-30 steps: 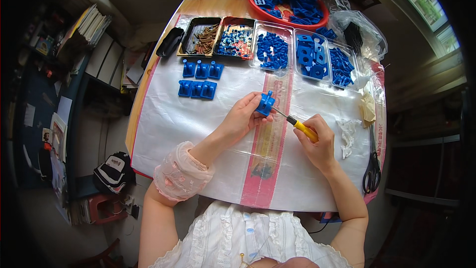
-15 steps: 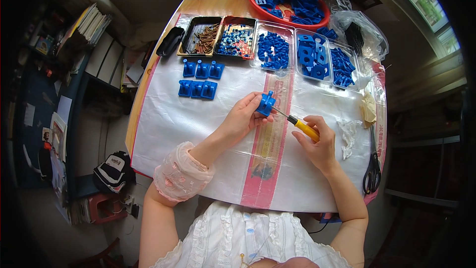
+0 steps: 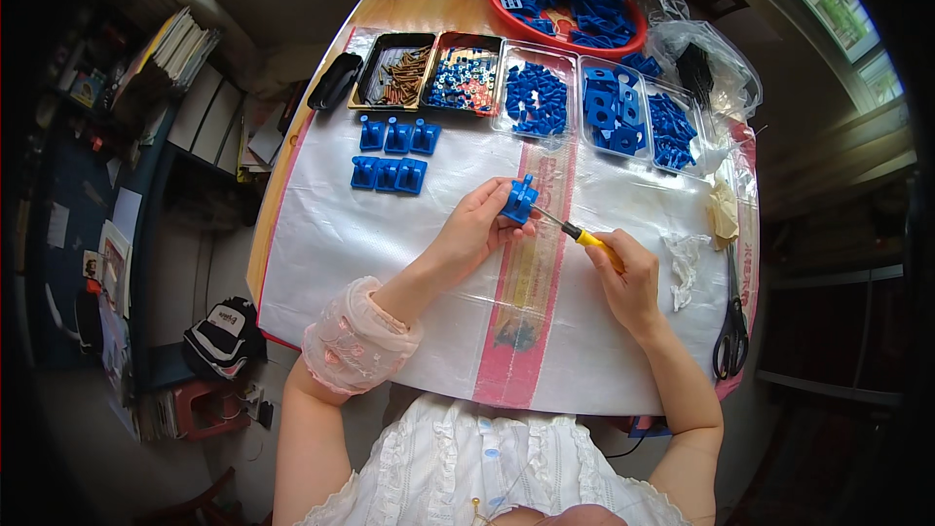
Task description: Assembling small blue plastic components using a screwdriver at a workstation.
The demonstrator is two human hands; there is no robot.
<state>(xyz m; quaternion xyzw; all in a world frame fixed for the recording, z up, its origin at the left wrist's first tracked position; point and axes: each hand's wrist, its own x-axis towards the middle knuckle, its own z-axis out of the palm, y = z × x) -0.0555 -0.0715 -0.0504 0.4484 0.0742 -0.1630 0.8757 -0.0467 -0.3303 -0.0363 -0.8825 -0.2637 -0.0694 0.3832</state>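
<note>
Over the middle of the table, my left hand (image 3: 481,232) pinches a small blue plastic part (image 3: 520,199) between thumb and fingers. A screwdriver (image 3: 590,242) with a yellow and black handle is in my right hand (image 3: 631,278), fingers closed round the handle. Its metal shaft slants up and left, and the tip meets the right side of the blue part. Whether a screw sits at the tip is too small to tell. Left of my hands stand two rows of similar blue assembled parts (image 3: 395,175).
Along the far side are trays of brown screws (image 3: 402,73), small nuts (image 3: 466,76) and blue pieces (image 3: 538,97). Behind them is a red basin (image 3: 638,34) of blue parts. Black scissors (image 3: 729,346) and crumpled white tissue (image 3: 685,268) lie at the right edge.
My right hand has turned on the screwdriver, its fingers now wrapped more closely round the handle. The blue part in my left hand has shifted very slightly left.
</note>
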